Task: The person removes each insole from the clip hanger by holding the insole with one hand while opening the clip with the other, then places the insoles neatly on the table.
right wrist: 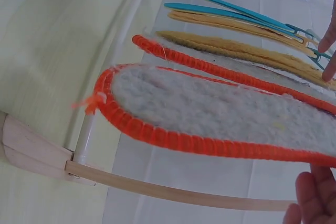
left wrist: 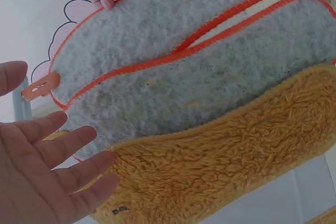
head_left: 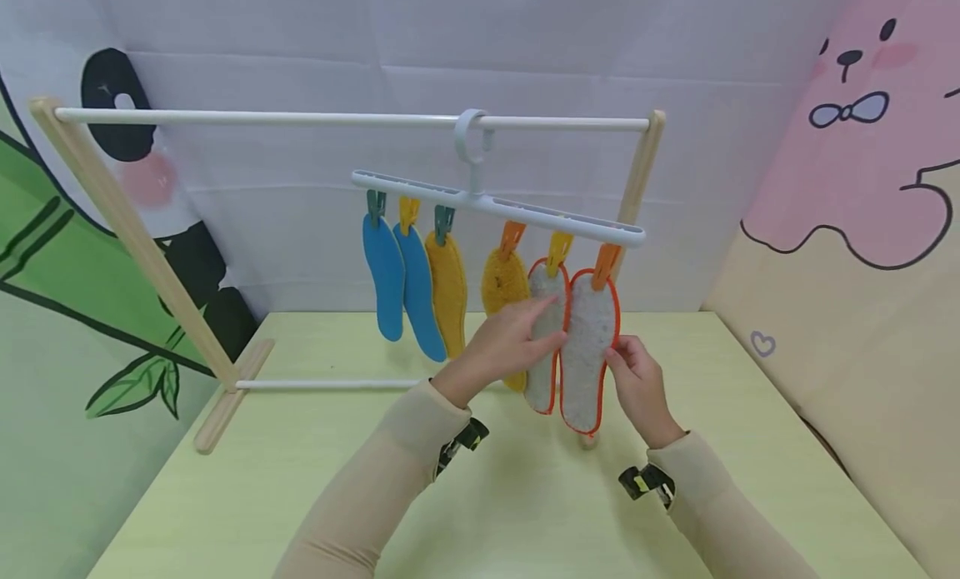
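A grey felt insole with orange stitched edging (head_left: 588, 358) hangs from an orange clothes peg (head_left: 606, 267) at the hanger's right end. My right hand (head_left: 641, 391) pinches its right edge between thumb and fingers. Beside it, a matching grey insole (head_left: 540, 387) hangs from a yellow peg (head_left: 558, 252). My left hand (head_left: 498, 337) is in front of that second insole and a fuzzy yellow insole (head_left: 504, 281), fingers spread and holding nothing. In the left wrist view, the left hand's palm (left wrist: 31, 177) shows, fingers loosely extended near the pegged ends.
A pale blue hanger (head_left: 420, 186) hooks over the white rod (head_left: 300, 118) of a wooden-legged rack (head_left: 135, 237), tilting down to the right. Two blue insoles (head_left: 385, 279) and another yellow insole (head_left: 447, 287) hang on its left half. The rack stands on a pale yellow table (head_left: 315, 479).
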Demonstrator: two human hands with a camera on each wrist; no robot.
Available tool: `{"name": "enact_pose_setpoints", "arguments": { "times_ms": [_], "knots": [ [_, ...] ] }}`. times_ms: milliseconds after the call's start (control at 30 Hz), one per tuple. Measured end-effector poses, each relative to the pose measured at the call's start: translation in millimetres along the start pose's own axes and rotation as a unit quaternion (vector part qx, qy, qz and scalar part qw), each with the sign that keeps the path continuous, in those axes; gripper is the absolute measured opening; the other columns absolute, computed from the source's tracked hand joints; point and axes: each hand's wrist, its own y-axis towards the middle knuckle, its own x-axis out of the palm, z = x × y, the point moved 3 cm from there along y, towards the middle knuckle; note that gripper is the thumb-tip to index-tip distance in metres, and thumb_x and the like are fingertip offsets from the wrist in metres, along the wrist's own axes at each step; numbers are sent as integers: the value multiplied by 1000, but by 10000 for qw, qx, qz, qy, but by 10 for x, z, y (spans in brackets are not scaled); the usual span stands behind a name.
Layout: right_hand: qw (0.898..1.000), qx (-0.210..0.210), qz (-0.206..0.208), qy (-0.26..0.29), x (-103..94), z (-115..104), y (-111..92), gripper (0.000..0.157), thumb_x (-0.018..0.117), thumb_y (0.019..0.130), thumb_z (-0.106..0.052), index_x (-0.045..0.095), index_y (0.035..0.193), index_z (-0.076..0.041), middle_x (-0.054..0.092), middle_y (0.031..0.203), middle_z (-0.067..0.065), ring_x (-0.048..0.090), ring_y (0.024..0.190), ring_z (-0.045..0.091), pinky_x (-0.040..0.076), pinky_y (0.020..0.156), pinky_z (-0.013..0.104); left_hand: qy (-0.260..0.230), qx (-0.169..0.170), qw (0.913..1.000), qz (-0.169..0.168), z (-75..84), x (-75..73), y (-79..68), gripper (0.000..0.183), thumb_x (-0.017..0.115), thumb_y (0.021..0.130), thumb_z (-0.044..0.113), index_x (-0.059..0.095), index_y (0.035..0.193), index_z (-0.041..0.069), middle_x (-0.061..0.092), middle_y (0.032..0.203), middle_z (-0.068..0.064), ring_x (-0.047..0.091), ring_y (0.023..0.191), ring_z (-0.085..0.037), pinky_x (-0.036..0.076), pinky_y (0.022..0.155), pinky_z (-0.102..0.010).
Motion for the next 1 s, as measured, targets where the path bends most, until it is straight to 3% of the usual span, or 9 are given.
{"name": "enact_pose_setpoints", "arguments": {
  "times_ms": [233, 367, 500, 667, 867, 1000],
  "knots": [
    [9973, -493, -171, 514, 23, -70, -63, 17, 43, 99, 3, 48, 107, 17, 56, 102, 29, 54, 91, -3, 42, 84, 12, 113, -58, 9998, 162, -22, -11, 8, 57, 55, 98, 30, 36, 147, 8, 40, 148, -8, 36, 136, -25, 31, 108, -41],
    [9947, -718, -284, 681, 43, -101, -107, 16, 42, 99, 6, 47, 107, 18, 55, 102, 29, 55, 93, -2, 43, 85, 13, 340, 36, 9985, 437, 35, -38, -5, 56, 56, 97, 30, 39, 146, 7, 44, 145, -8, 41, 132, -25, 36, 105, -41],
    [9921, -864, -341, 838, 51, -142, -140, 14, 41, 98, 7, 46, 105, 18, 58, 100, 17, 56, 92, 0, 44, 84, 14, 410, 276, 9963, 708, 126, -82, -12, 54, 56, 97, 27, 42, 144, 4, 48, 142, -10, 45, 129, -27, 39, 103, -42],
    [9848, -1219, -435, 1160, 48, -187, -147, 12, 37, 96, 11, 45, 100, 19, 57, 94, -4, 56, 89, 4, 46, 81, 16, 120, 639, 9930, 989, 236, -149, 0, 49, 56, 96, 24, 47, 139, 1, 52, 137, -13, 47, 125, -29, 40, 102, -42],
    [9759, -1386, -711, 1526, 67, -211, -159, 14, 32, 93, 12, 43, 98, 20, 56, 93, -6, 56, 88, 6, 46, 79, 17, 99, 1105, 9869, 1169, 364, -204, 26, 47, 58, 95, 19, 49, 136, -1, 58, 128, -13, 54, 112, -27, 45, 93, -37],
    [9763, -1327, -812, 1507, 77, -207, -187, 15, 32, 92, 14, 44, 100, 20, 57, 94, -6, 57, 88, 6, 47, 79, 18, -217, 983, 9879, 1181, 412, -209, 69, 49, 56, 95, 20, 47, 137, -3, 60, 126, -15, 56, 104, -27, 47, 86, -33]
  ]
}}
